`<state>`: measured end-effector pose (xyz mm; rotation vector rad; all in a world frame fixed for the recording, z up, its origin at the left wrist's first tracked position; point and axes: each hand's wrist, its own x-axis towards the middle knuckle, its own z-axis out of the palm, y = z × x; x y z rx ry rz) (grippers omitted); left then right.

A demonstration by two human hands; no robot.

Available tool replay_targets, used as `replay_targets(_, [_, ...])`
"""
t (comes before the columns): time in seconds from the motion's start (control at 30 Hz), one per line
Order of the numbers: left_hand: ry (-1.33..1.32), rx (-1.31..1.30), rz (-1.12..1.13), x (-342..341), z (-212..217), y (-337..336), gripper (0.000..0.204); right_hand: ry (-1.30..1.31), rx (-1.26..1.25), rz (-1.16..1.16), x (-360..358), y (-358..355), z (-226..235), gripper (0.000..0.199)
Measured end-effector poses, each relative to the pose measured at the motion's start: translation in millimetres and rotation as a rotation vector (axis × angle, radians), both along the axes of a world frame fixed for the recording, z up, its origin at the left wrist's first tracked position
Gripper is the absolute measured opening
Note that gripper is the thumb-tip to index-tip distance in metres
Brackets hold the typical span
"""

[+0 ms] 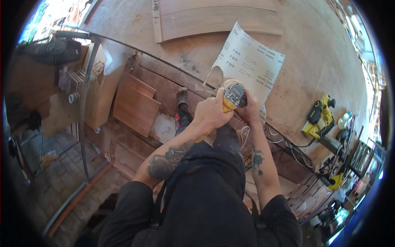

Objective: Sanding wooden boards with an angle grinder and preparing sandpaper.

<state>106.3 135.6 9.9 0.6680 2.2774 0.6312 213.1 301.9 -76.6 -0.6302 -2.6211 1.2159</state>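
Note:
My left hand (210, 113) is closed around the body of a yellow and black palm sander (233, 94). My right hand (249, 108) grips the sander's dark side from the right, with its fingertips partly hidden behind the tool. The sander is tilted up at the near edge of the workbench, its round pale pad end facing away from me. Just beyond it lies a large sheet of sandpaper (257, 61), printed back upward. A curved piece is gone from the sheet's near left edge, and its corners lift a little.
A wooden panel (218, 18) lies at the far side of the workbench (325, 53). On the right sits a yellow and black electric planer (319, 119), with cables below the edge. Wooden boards (135, 105) rest lower down on the left, beside a dark curved metal bar (84, 111).

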Motion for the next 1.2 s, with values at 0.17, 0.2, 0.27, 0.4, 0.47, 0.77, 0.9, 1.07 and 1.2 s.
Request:
replay_targets(0.17, [0.071,0.111,0.167,21.7,-0.8,10.4,0.074,0.049,0.114,0.051,-4.6,8.3,-9.1,0.034])
replay_targets(0.2, [0.044,0.073,0.187,24.3,-1.8,11.0,0.074,0.076,0.126,0.022,-4.7,8.1,-10.3,0.029])
replay_targets(0.27, [0.030,0.064,0.194,26.2,-4.6,10.7,0.078,0.095,0.104,0.047,-5.4,8.0,-11.5,0.031])
replay_targets(0.4, [0.053,0.072,0.201,29.0,-9.2,12.4,0.077,-0.007,0.082,0.024,-4.8,6.8,-6.8,0.026])
replay_targets(0.47, [0.057,-0.019,0.236,31.1,-7.9,17.1,0.079,-0.045,0.100,0.005,-5.1,7.7,-1.6,0.024])
replay_targets(0.77, [0.063,0.223,0.198,21.3,-1.6,40.4,0.091,-0.189,0.144,0.002,-7.6,21.9,9.5,0.027])
replay_targets(0.9, [-0.067,0.521,0.291,25.1,-11.4,28.2,0.095,-0.222,0.114,0.025,-9.1,25.0,13.6,0.033])
replay_targets(1.07, [-0.155,0.449,0.362,24.6,-25.7,21.1,0.090,-0.376,0.101,0.099,-16.0,37.3,21.7,0.036])
replay_targets(1.2, [-0.136,0.382,0.464,26.7,-22.1,29.5,0.081,-0.485,-0.142,0.204,-24.8,60.8,19.5,0.034])
